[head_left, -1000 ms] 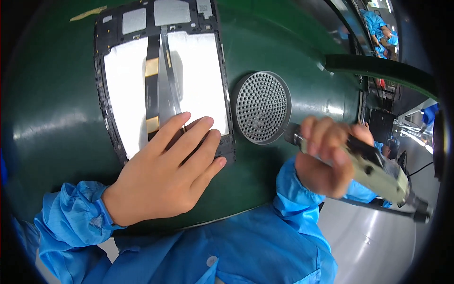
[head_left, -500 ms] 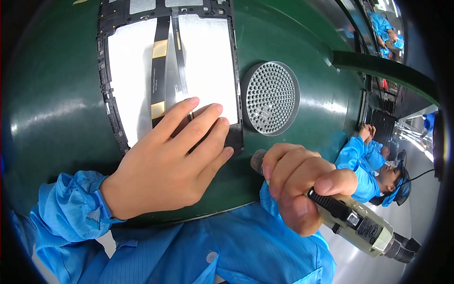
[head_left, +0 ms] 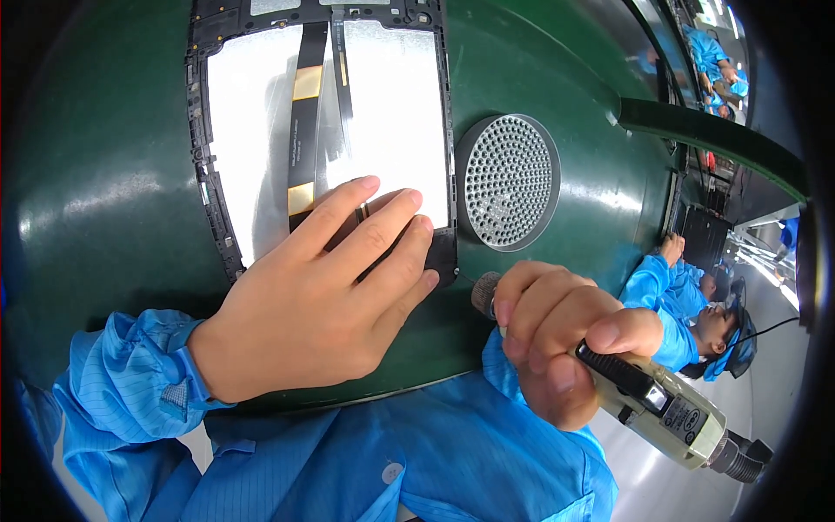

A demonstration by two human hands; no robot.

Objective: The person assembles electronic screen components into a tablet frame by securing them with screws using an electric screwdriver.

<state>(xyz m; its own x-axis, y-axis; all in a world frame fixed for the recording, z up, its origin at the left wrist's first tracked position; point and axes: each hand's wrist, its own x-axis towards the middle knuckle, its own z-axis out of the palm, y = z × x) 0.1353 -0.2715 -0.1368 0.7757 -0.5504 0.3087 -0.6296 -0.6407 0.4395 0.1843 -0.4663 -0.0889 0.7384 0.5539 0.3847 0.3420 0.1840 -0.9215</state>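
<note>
A tablet-like device with a black frame (head_left: 201, 143) and a bright silver inner panel (head_left: 396, 122) lies on the green table. Two ribbon cables run along it: a wide black one with gold patches (head_left: 306, 130) and a narrower dark one (head_left: 343, 78). My left hand (head_left: 304, 309) rests palm down over the device's near end, fingers spread and partly covering the cables. In my right hand (head_left: 557, 339) is a beige electric screwdriver (head_left: 674, 413), my thumb by its black lever. Its thin bit points at the frame's near right corner, where a tiny bright spot shows; contact is unclear.
Right beside the device stands a round grey dish (head_left: 511, 178) with many small holes, some apparently holding screws. A dark green curved bar (head_left: 709, 130) crosses at the right. Beyond it sits a co-worker in blue (head_left: 652, 283), with another person (head_left: 709, 65) farther back.
The whole view has shifted slightly, so device and dish appear a little farther right. The screwdriver's bit now shows at the frame's corner. Both hands keep their poses.
</note>
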